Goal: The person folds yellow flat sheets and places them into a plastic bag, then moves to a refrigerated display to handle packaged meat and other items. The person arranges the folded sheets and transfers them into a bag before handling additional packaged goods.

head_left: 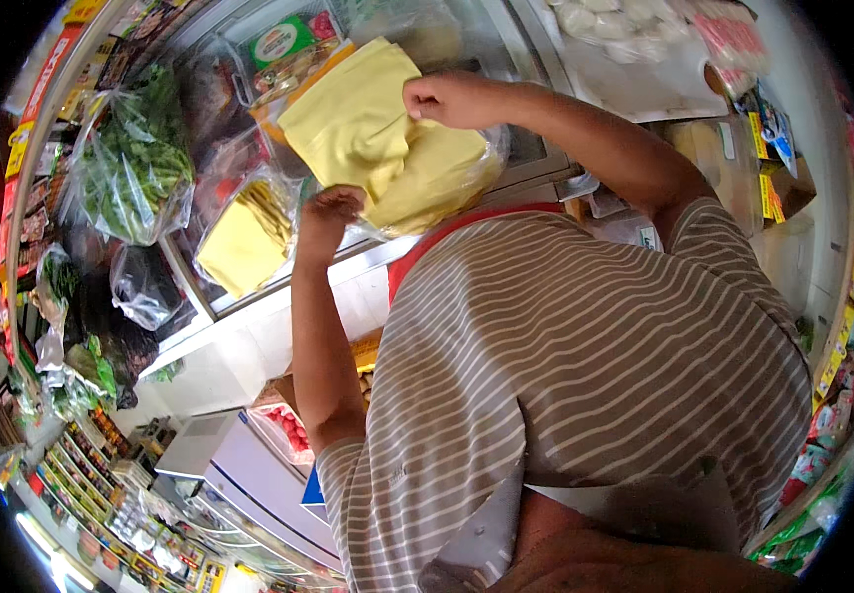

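Observation:
A stack of soft yellow sheets (348, 114), like dough wrappers, lies over a glass-topped counter in front of me. The far sheet part stands spread and partly lifted; more yellow sheets (427, 188) lie nearer me in a clear plastic bag. With fingers curled, my right hand (451, 99) pinches the right edge of the lifted sheets. My left hand (332, 210) is closed at their lower left edge, its fingertips partly hidden. Left of that hand sits another clear bag of yellow sheets (244, 240).
At the left are a plastic bag of leafy greens (135, 173) and a smaller dark bag (143, 285). A green-and-white package (284, 42) is at the far side. Bags of white round items (614, 25) rest at the far right. A white freezer-like cabinet (249, 465) stands lower left.

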